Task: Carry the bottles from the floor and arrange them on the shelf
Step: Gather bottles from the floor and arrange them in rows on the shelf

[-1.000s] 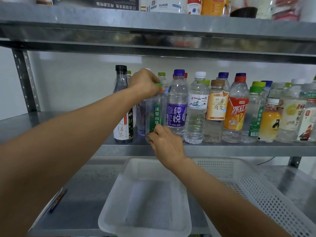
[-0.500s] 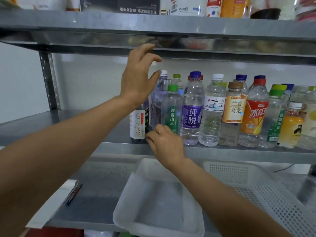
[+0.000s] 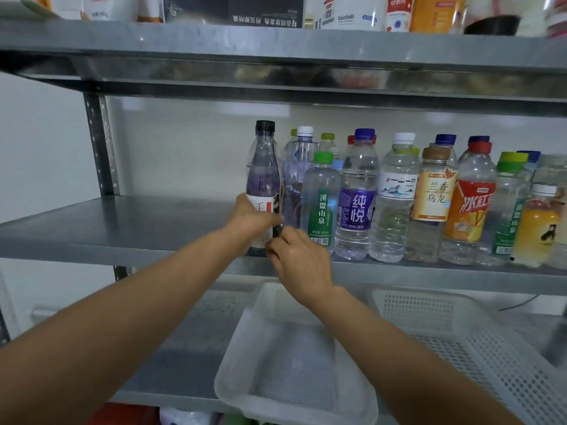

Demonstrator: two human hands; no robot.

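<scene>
Bottle [image 3: 263, 167]: clear plastic, black cap up, long axis vertical, on grey metal shelf [image 3: 122, 228].
Left hand [image 3: 254, 217]: wrapped round its label.
Right hand [image 3: 299, 259]: curled at base; grasp unclear.

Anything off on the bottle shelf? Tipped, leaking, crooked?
Nothing stands out. The bottles on the shelf stand upright and capped, with no spill visible. The black-capped bottle at the left end is upright too, gripped low by the left hand. The right hand sits at its base; whether it grips is unclear.
</scene>
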